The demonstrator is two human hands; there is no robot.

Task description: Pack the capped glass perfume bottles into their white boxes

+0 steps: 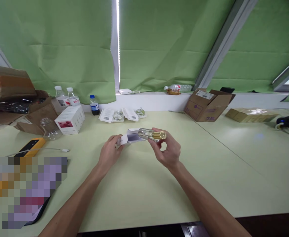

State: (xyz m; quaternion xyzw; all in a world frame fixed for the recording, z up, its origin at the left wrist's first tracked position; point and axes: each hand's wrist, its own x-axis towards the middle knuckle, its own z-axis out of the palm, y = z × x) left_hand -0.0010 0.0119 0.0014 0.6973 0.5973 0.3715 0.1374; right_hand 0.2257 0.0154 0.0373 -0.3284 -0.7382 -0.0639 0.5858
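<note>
My left hand [110, 151] grips a small white carton [124, 139] by its left end, thumb in front and fingers behind. The carton's flap stands up and its dark inside shows. In my right hand [168, 148] is a clear glass perfume bottle [146, 133] with a shiny gold cap [159, 135]. The bottle lies on its side, cap to the right, thumb below and fingers behind. Its glass end overlaps the carton's right end in view; whether they touch, I cannot tell. Both hands are above the middle of the pale green table [144, 191].
Behind the hands lie white packs with round clear bottles [118, 116]. A white box [70, 120], a dark drink bottle [94, 105] and a yellow power bank [32, 147] are leftward. An open cardboard box [203, 107] and gold boxes [248, 116] stand at right.
</note>
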